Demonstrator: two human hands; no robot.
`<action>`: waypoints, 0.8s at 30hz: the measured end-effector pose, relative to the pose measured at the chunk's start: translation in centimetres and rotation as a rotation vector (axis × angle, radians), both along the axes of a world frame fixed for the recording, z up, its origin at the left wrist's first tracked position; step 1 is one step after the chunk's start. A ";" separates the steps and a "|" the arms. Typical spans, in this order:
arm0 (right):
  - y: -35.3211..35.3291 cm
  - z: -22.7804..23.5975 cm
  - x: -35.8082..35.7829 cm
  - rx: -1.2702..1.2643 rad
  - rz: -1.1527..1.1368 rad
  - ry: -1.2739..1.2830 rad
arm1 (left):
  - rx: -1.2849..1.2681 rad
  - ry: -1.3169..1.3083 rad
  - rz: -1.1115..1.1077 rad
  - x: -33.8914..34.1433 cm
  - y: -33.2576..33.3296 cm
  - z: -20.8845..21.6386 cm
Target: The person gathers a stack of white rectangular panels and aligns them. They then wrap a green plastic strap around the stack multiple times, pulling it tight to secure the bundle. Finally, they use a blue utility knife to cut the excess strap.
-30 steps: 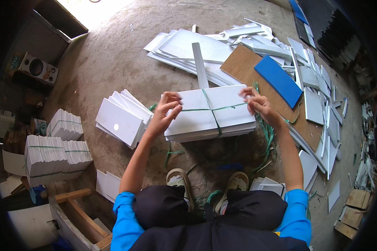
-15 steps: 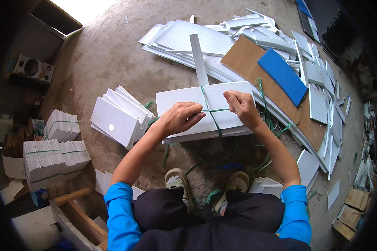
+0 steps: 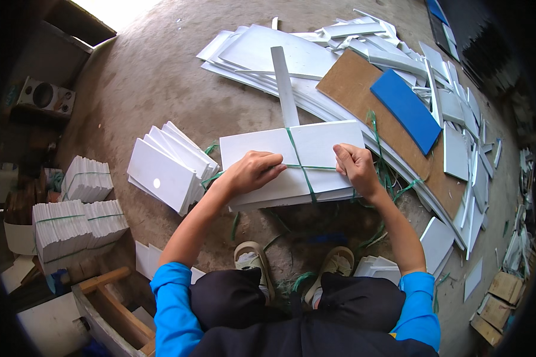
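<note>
In front of me lies a stack of white rectangular boards (image 3: 330,140). Green plastic twine (image 3: 299,156) crosses over its top, one strand running lengthwise and one across. My left hand (image 3: 253,172) is closed on the twine at the left part of the stack. At the right part, my right hand (image 3: 356,166) makes a fist around the same lengthwise strand. Between the two fists the strand looks drawn straight. A narrow white strip (image 3: 284,86) sticks out beyond the stack's far edge.
Left of the stack leans a loose fan of white boards (image 3: 161,169). Tied board bundles (image 3: 71,229) stand farther left, near a wooden frame (image 3: 110,297). To the right and beyond spreads a heap of white offcuts, with a brown board (image 3: 351,77) and a blue panel (image 3: 406,110).
My hands have moved slightly apart, the right one to the right and a little lower. The lengthwise strand now lies straighter across the stack.
</note>
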State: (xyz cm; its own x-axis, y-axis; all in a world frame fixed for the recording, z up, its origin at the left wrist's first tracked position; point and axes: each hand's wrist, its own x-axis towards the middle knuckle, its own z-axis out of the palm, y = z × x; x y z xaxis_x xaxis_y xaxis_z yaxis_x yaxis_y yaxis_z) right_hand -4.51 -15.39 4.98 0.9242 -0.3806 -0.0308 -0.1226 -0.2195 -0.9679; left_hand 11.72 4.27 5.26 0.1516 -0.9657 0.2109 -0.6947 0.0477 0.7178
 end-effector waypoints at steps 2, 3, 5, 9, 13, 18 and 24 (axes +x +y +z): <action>-0.3 -0.6 -0.3 0.029 -0.005 -0.041 | 0.028 -0.005 0.012 -0.1 0.1 0.1; -0.6 -0.7 -0.5 0.043 -0.005 -0.062 | 0.050 -0.014 0.017 -0.4 0.4 0.3; -1.3 -0.3 -1.4 -0.070 0.037 -0.060 | 0.030 -0.029 0.039 -0.7 1.2 0.4; -1.8 0.7 -2.7 -0.121 0.025 -0.256 | -0.059 -0.377 0.306 -0.1 5.6 -0.6; -3.6 1.3 -3.6 -0.590 0.029 -0.222 | -0.025 -0.404 0.339 -0.2 7.0 0.3; -5.6 1.4 -3.9 -0.657 0.085 -0.010 | -0.002 -0.472 0.330 0.8 6.9 1.1; -6.4 -0.1 -5.9 -0.599 -0.003 0.098 | 0.072 -0.280 0.432 0.5 8.2 -0.5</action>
State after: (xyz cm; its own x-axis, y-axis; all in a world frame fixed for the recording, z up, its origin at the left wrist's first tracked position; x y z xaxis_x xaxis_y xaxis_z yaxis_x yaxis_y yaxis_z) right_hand -10.38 -21.84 4.88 0.9269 -0.3605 0.1041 -0.2066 -0.7220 -0.6604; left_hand 12.27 12.51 4.76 0.4870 -0.8409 0.2363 -0.8061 -0.3286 0.4921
